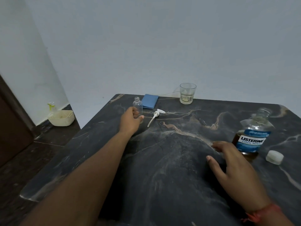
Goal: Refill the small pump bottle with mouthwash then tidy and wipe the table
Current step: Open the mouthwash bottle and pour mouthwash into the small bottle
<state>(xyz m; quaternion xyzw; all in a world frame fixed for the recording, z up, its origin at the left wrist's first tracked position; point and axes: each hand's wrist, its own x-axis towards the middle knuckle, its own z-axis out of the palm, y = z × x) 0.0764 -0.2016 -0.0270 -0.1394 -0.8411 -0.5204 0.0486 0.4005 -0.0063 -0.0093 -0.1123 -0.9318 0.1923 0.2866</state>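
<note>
A small clear bottle (137,105) with no pump stands at the far left of the dark marble table (171,168). My left hand (130,122) curls round its lower part. The white pump head (156,115) lies on the table just right of it. The open Listerine mouthwash bottle (253,134), part full of amber liquid, stands at the right. Its white cap (275,157) sits beside it on the right. My right hand (232,165) hovers with spread fingers left of the mouthwash bottle, apart from it. A folded blue cloth (149,101) lies behind the small bottle.
A drinking glass (187,93) with a little liquid stands at the table's far edge by the wall. On the floor to the left a cream basket (62,117) sits with a spray bottle (51,107) behind it. A dark door (9,128) is at far left.
</note>
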